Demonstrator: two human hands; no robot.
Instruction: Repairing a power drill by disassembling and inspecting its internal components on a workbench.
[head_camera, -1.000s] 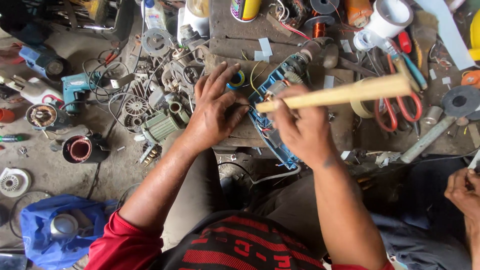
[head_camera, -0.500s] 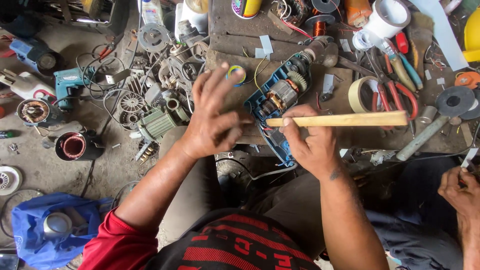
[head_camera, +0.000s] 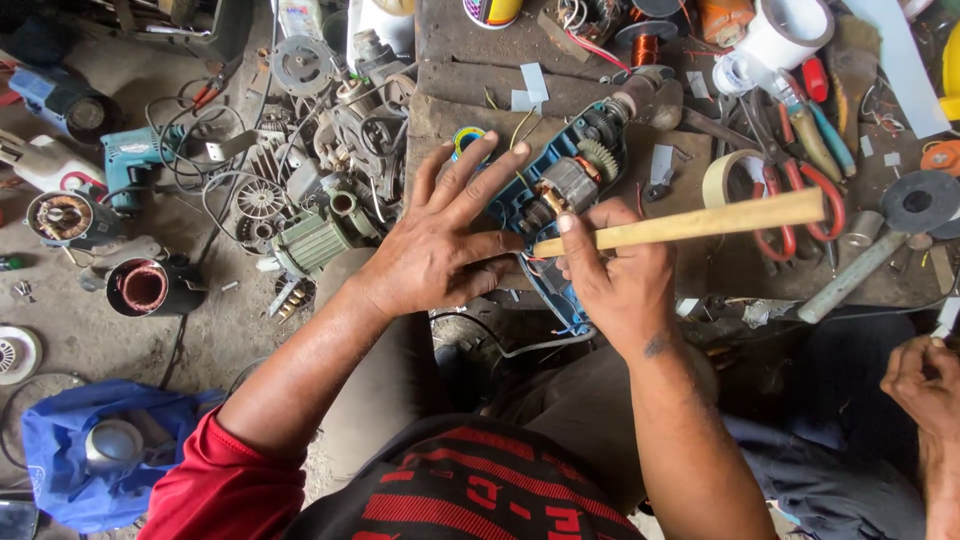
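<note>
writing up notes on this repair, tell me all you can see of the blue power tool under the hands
The blue power tool lies on the wooden workbench with its casing open, so the copper-wound motor and a pale gear show inside. Its dark chuck end points up and right, and a thin cable trails from its lower end. The left hand rests flat on its near side, fingers spread. The right hand holds a pale wooden stick beside it.

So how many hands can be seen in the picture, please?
3. The left hand lies spread on the opened blue power tool; the right hand holds a wooden stick; another person's hand is at the right edge.
</note>
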